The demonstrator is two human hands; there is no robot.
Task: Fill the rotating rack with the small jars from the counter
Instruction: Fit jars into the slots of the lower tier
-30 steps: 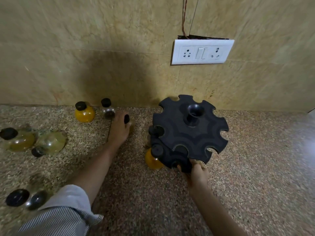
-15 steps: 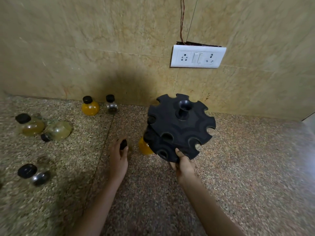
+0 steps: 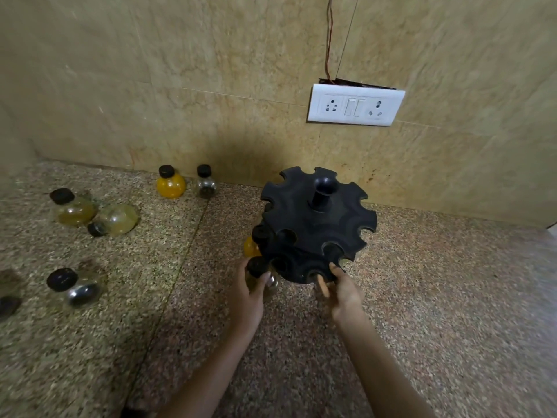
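The black rotating rack stands on the speckled counter, near the wall. One yellow jar hangs in a slot on its left side. My left hand is closed around a small black-capped jar right at the rack's lower left edge. My right hand touches the rack's near rim with its fingers spread. More jars stay on the counter: a yellow one and a dark one by the wall, two pale ones at left, and one with dark contents at near left.
A white switch and socket plate is fixed on the tiled wall above the rack, with wires running up from it. Another dark cap shows at the far left edge. The counter stretches to the right of the rack.
My left hand picked a jar up from near the wall and carried it toward me to the rack's lower left edge. My right hand stayed on the rack's near rim.
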